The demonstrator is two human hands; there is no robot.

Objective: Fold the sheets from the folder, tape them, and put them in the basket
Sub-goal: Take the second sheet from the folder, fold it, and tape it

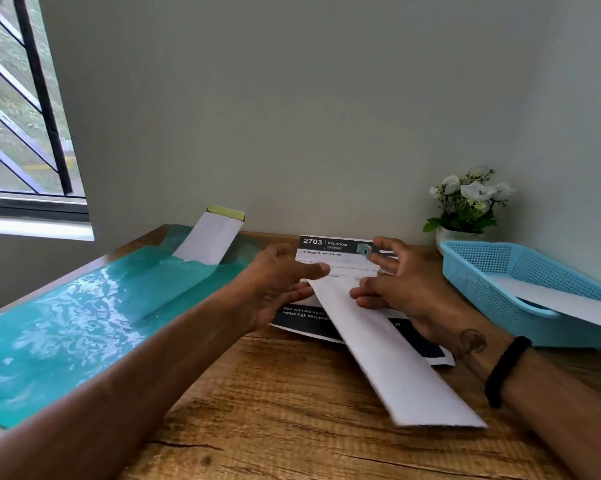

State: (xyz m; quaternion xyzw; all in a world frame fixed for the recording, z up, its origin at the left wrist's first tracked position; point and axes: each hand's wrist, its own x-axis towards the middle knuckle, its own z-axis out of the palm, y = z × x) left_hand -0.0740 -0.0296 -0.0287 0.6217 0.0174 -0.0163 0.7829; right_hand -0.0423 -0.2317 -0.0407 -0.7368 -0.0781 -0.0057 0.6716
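Head camera looks down at a wooden table (292, 410) by a grey wall. On its left side lies a big shiny teal folder (84, 306), and a white slip with a yellow end (210, 237) sticks up out of it at the back. On the right side sits a light blue plastic basket (499, 282) with a folded white paper (569, 299) already in it, poking out over the near rim. In the middle lies a printed sheet (333, 252) that says "2703 BEDROOM" and "Change Duvet Cover". A long folded white strip of paper (389, 355) lies slanted across it, with its near end pointing at the person. The left hand (278, 282) pinches the far end of the strip, thumb on top. The right hand (392, 282) has bent fingers resting on the strip and the sheet; I cannot tell if it grips them. A black band (505, 370) is on the right wrist. A small white pot of white flowers (468, 199) stands behind the basket.
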